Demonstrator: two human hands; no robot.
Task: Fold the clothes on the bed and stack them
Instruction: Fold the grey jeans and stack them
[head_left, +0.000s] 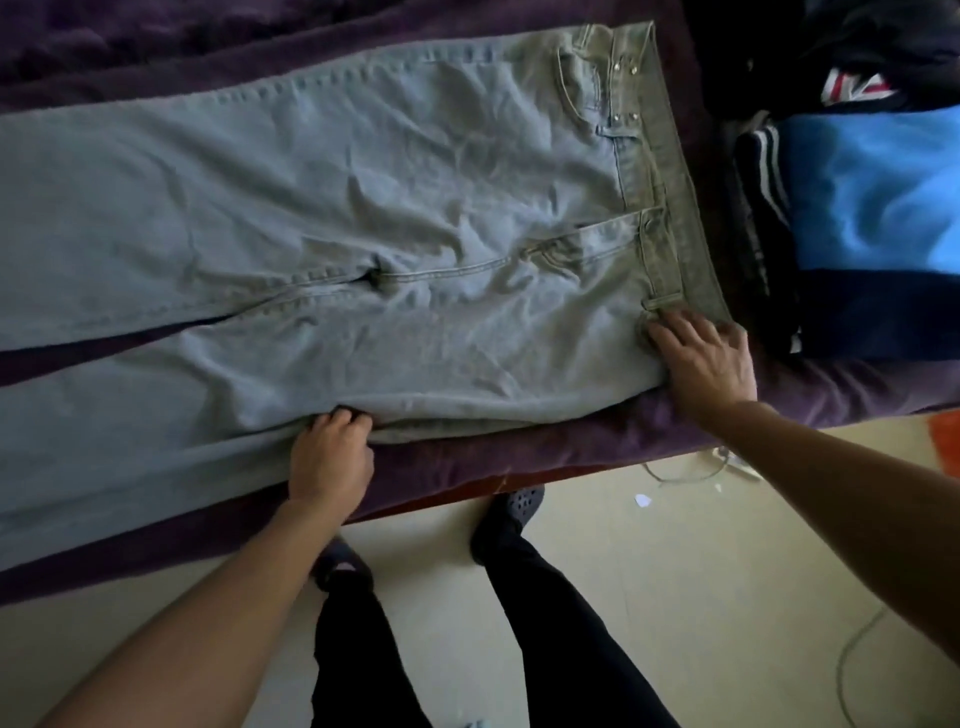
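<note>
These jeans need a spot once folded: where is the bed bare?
Bare purple cover shows in a strip along the near bed edge and beyond the jeans' far side. Right is crowded: the clothes pile lies just past the waistband, by the right hand.

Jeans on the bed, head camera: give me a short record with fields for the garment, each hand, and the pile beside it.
garment: light blue jeans, spread flat, unfolded, waistband to the right
surface: purple bedspread
left hand: grips the near edge at the thigh
right hand: rests on the near waistband corner, fingers spread
pile: folded clothes right of the waistband, blue one on top
</note>
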